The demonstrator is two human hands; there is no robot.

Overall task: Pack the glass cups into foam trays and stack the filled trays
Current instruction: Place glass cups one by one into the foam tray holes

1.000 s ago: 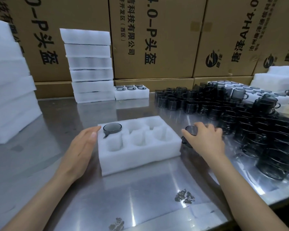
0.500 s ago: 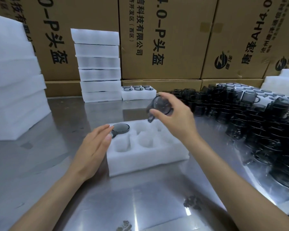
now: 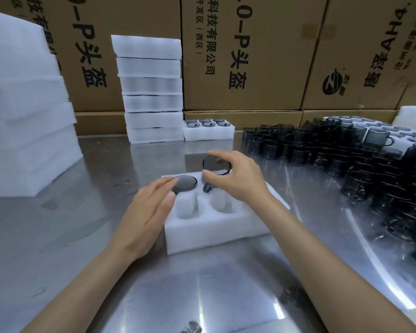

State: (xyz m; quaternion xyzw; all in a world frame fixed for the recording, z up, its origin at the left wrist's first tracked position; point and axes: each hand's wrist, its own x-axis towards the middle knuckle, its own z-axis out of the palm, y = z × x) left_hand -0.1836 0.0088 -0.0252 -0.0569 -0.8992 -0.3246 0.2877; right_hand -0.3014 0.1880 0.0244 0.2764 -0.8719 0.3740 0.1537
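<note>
The white foam tray [image 3: 216, 233] lay on the steel table [image 3: 58, 236], and everything is placed from it. The right hand [image 3: 235, 180] pinched a smoky glass cup [image 3: 216, 165] by its rim, thumb and fingers curled round it, above the tray's back middle pocket. The left hand [image 3: 145, 212] rested with straight, relaxed fingers against the tray's left edge, fingertips by a seated cup [image 3: 185, 182] in the back left pocket. To the tray's right stood the loose cups [image 3: 346, 159]; behind it, a stack of filled trays [image 3: 151, 90].

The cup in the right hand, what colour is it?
Smoky dark grey glass cup, head view.
</note>
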